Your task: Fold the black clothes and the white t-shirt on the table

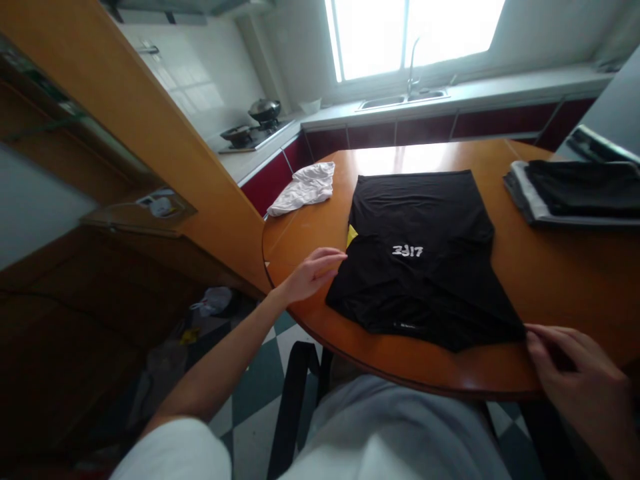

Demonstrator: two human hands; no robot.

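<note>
A black T-shirt (425, 247) with white print and a yellow tag lies spread on the round wooden table (560, 280). My left hand (313, 273) rests on the table at the shirt's left edge, fingers stretched out and touching the fabric. My right hand (585, 387) sits at the shirt's near right corner by the table's front edge, fingers bent and pinching the cloth's edge.
A crumpled white garment (305, 189) lies at the table's far left. A stack of folded dark and grey clothes (575, 190) sits at the right. Behind are a kitchen counter with a sink (400, 100) and a stove with pots (255, 127). A wooden partition (165, 147) stands left.
</note>
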